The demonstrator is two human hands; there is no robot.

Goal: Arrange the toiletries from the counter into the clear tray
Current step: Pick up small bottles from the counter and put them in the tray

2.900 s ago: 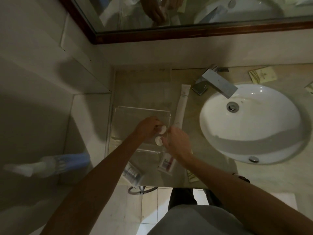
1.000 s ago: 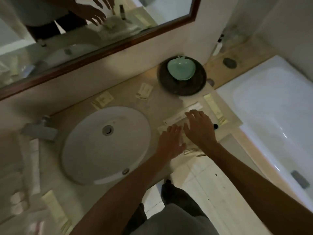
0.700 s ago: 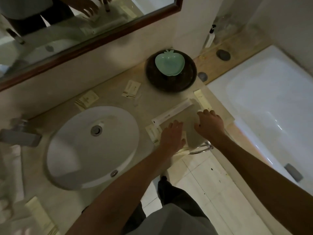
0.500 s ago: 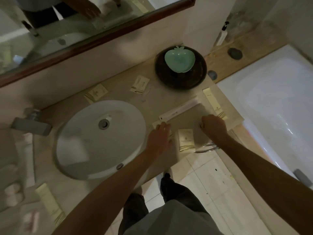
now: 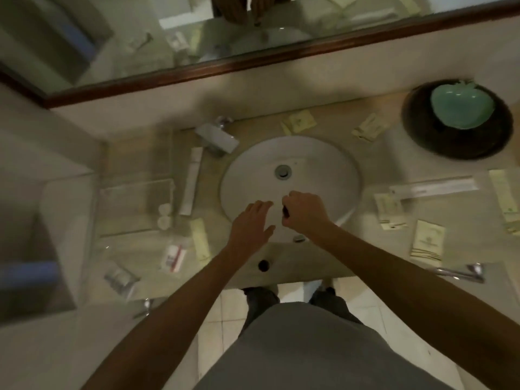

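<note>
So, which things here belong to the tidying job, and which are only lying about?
Belong to the job:
- clear tray, two small white jars inside
- long white packet beside it
- cream sachets right of the sink
- small dark item in the right hand
- left hand, open

Only lying about:
- faucet
- dark bowl with green dish
- mirror

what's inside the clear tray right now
Two small white round containers sit at the right edge of the clear tray. The rest looks bare, though blur could hide small items.
</note>
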